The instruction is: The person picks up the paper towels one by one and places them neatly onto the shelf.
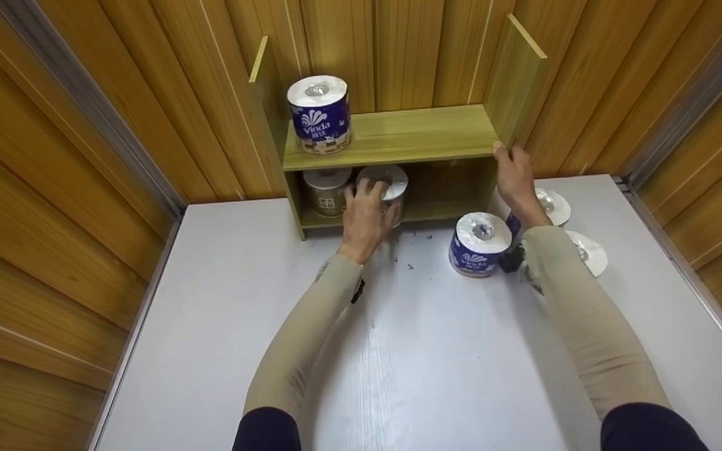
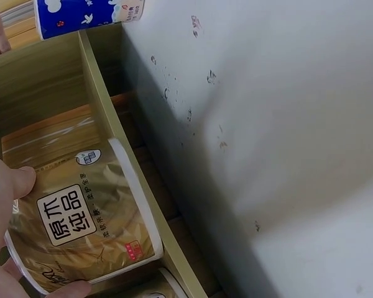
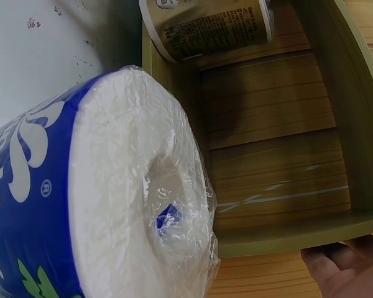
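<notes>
- A brown-wrapped roll (image 2: 96,211) was gripped by the left hand (image 1: 364,219), with the thumb and fingers curled round its wrapper.
- That roll was held upright in the lower compartment (image 1: 445,210) of the greenish shelf unit (image 1: 267,94), directly under the left hand and well apart from the right hand (image 1: 514,181).
- Just to its left, a second brown roll (image 1: 326,200) was seen at the compartment's left end.
- The right hand was placed against the unit's right side panel (image 1: 511,81), near the end of the upper board (image 1: 420,133); whether the panel was pinched could not be told.
- On the left end of that board, an upright blue roll (image 1: 320,125) was stood.
- Another blue-wrapped roll (image 1: 475,254) was set upright on the white surface (image 1: 398,351), near the right hand.
- A white-topped roll (image 1: 557,205) and a further roll (image 1: 593,252) were partly hidden by the right arm (image 1: 586,326).
- Dark specks (image 1: 410,267) were scattered before the unit.
</notes>
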The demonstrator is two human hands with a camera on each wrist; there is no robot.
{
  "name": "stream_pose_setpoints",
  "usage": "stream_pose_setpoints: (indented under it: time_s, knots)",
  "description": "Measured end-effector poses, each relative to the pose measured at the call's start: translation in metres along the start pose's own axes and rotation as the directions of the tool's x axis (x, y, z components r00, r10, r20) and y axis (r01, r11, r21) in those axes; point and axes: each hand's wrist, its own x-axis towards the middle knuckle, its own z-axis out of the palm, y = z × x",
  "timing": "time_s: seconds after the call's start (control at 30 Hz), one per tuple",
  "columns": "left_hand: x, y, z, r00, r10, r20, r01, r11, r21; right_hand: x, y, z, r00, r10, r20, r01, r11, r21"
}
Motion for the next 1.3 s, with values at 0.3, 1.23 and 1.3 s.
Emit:
stream_pose_setpoints:
  time_s: [0.3,1.23,1.3]
  knots:
    - [0.002,0.003,0.003,0.999,-0.047,0.009,0.046,0.998,0.029,0.001,0.001,0.002,0.999,-0.032,-0.015,0.033,0.999,0.023]
    - [-0.009,0.003,-0.001,0.985,0.171,-0.032,-0.16,0.964,0.213,0.001,0.003,0.001,0.999,-0.026,-0.022,0.027,0.999,0.043]
    - [-0.009,0.004,0.0,0.981,0.193,-0.023,-0.183,0.955,0.232,0.001,0.003,0.003,0.999,-0.04,-0.032,0.041,0.998,0.047]
